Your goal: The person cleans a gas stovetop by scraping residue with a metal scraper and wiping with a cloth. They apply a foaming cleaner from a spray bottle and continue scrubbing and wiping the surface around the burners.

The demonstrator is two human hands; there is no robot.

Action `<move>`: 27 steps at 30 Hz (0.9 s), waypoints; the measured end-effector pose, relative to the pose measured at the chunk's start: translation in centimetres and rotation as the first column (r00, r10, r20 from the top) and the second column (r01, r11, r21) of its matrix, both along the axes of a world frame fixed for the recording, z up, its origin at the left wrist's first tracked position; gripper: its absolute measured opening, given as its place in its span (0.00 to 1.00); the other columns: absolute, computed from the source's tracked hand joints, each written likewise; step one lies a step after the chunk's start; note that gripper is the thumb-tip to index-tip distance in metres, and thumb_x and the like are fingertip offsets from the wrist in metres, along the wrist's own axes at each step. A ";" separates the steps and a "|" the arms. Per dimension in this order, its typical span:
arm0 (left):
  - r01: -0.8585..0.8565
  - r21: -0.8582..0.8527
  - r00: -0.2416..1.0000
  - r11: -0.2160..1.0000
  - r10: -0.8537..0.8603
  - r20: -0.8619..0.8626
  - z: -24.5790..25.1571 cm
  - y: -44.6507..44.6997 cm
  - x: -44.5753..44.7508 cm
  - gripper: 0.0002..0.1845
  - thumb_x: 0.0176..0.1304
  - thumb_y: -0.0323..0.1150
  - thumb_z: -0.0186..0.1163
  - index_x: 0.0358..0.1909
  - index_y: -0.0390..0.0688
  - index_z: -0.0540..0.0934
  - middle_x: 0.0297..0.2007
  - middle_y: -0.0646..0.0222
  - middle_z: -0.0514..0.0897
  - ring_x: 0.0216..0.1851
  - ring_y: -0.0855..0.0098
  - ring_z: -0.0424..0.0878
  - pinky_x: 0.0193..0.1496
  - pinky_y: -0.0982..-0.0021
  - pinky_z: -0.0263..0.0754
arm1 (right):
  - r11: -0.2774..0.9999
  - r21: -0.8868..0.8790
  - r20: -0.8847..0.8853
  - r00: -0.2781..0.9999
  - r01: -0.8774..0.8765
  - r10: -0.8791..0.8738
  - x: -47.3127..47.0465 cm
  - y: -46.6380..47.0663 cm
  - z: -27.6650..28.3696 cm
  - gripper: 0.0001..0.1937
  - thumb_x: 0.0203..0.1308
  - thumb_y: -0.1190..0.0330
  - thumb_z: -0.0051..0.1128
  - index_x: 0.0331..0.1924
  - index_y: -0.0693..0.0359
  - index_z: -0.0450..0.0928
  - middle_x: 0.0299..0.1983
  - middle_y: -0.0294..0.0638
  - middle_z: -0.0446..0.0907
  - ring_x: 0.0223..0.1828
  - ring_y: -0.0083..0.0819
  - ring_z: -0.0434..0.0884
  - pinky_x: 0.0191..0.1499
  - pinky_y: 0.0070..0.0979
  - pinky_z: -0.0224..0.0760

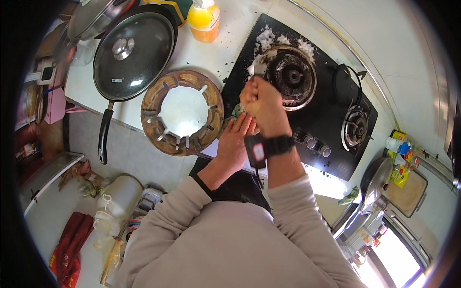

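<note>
My right hand is closed around a small flat scraper, blurred, whose blade is at the left rim of the large gas burner. White foam or powder lies in clumps around that burner on the black glass cooktop. Below and left of it, my left hand rests with extended fingers over a crumpled green cloth at the cooktop's near-left edge. My right wrist partly covers the left fingertips and part of the cloth.
A rusty ring-shaped pot stand lies left of my hands. Beyond it are a lidded frying pan and a yellow-orange container. A smaller burner, knobs and a wok are on the right.
</note>
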State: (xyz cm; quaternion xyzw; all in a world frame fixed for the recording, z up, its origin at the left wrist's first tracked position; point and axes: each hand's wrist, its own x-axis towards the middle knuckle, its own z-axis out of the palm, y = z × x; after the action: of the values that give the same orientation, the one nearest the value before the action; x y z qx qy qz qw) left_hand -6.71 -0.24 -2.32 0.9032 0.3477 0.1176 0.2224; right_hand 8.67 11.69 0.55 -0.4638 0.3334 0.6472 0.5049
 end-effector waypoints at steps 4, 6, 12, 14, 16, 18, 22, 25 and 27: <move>0.010 -0.004 0.999 1.000 -0.010 -0.037 0.6 0.2 -0.1 0.29 0.66 0.39 0.58 0.65 0.35 0.74 0.71 0.49 0.70 0.76 0.53 0.65 0.76 0.48 0.60 | 0.980 0.151 0.046 0.991 -0.129 0.123 0.7 -1.5 -2.0 0.11 0.76 0.65 0.50 0.34 0.57 0.67 0.23 0.30 0.66 0.17 0.20 0.61 0.18 0.22 0.51; 0.048 -0.065 0.983 0.997 -0.059 -0.171 0.9 0.4 -0.1 0.34 0.66 0.40 0.59 0.73 0.38 0.68 0.75 0.56 0.66 0.78 0.57 0.60 0.78 0.51 0.55 | 0.887 0.227 0.324 0.890 -0.402 0.320 1.1 -3.1 -1.8 0.09 0.76 0.65 0.50 0.40 0.61 0.73 0.26 0.33 0.72 0.19 0.21 0.65 0.20 0.23 0.59; 0.050 -0.187 0.979 0.981 -0.086 -0.187 1.9 0.8 0.1 0.45 0.59 0.38 0.72 0.76 0.39 0.63 0.78 0.56 0.61 0.79 0.56 0.58 0.79 0.53 0.54 | 0.485 -0.635 0.772 -0.466 -0.601 0.433 1.2 -9.5 1.9 0.21 0.72 0.65 0.50 0.67 0.57 0.73 0.45 0.58 0.85 0.46 0.56 0.85 0.51 0.47 0.77; 0.040 -0.180 0.984 0.983 -0.070 -0.164 2.1 0.8 0.1 0.46 0.57 0.37 0.73 0.76 0.38 0.63 0.77 0.56 0.61 0.79 0.56 0.59 0.79 0.53 0.55 | 0.436 -0.684 0.727 -0.504 -0.584 0.465 1.2 -9.8 1.8 0.20 0.72 0.65 0.49 0.65 0.57 0.73 0.39 0.61 0.85 0.44 0.60 0.84 0.50 0.52 0.76; 0.043 -0.179 0.983 0.983 -0.073 -0.168 2.3 0.9 0.1 0.45 0.57 0.37 0.73 0.75 0.38 0.64 0.77 0.56 0.61 0.79 0.56 0.59 0.78 0.53 0.56 | 0.538 -0.615 0.775 -0.567 -0.576 0.279 1.3 -9.1 1.0 0.19 0.72 0.66 0.49 0.64 0.57 0.74 0.39 0.61 0.85 0.43 0.60 0.85 0.48 0.52 0.77; 0.044 -0.182 0.980 0.982 -0.078 -0.182 2.4 0.9 0.1 0.45 0.56 0.36 0.73 0.75 0.38 0.64 0.77 0.56 0.61 0.79 0.56 0.59 0.78 0.53 0.56 | 0.632 -0.521 0.804 -0.579 -0.574 0.138 1.4 -8.6 0.4 0.18 0.72 0.66 0.49 0.63 0.56 0.74 0.38 0.61 0.85 0.43 0.60 0.85 0.46 0.52 0.77; 0.043 -0.160 0.984 0.986 -0.070 -0.165 2.3 0.9 0.1 0.45 0.56 0.37 0.74 0.74 0.38 0.65 0.77 0.55 0.62 0.78 0.56 0.59 0.78 0.52 0.57 | 0.463 -0.696 0.717 -0.503 -0.549 0.482 1.7 -8.5 0.2 0.18 0.71 0.68 0.49 0.63 0.56 0.78 0.41 0.60 0.85 0.45 0.60 0.84 0.49 0.50 0.77; 0.040 -0.170 0.983 0.985 -0.069 -0.172 2.2 0.9 0.2 0.45 0.56 0.37 0.74 0.75 0.38 0.64 0.77 0.55 0.61 0.78 0.56 0.59 0.78 0.53 0.56 | 0.437 -0.702 0.709 -0.610 -0.562 0.354 1.8 -7.9 0.6 0.19 0.71 0.68 0.49 0.64 0.55 0.76 0.37 0.60 0.85 0.42 0.61 0.84 0.46 0.52 0.77; 0.043 -0.191 0.977 0.981 -0.081 -0.199 2.3 0.6 0.1 0.46 0.56 0.37 0.74 0.75 0.38 0.64 0.77 0.55 0.61 0.78 0.56 0.59 0.79 0.53 0.55 | 0.572 -0.639 0.736 -0.625 -0.515 0.260 1.8 -7.0 0.4 0.18 0.71 0.69 0.50 0.62 0.57 0.76 0.36 0.61 0.85 0.41 0.61 0.84 0.44 0.53 0.77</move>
State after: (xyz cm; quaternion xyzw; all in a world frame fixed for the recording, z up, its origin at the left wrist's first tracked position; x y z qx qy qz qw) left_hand -6.56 0.38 0.01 0.8964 0.3496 -0.0163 0.2719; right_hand 10.47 4.66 0.99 -0.8111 -0.5151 0.1716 0.2175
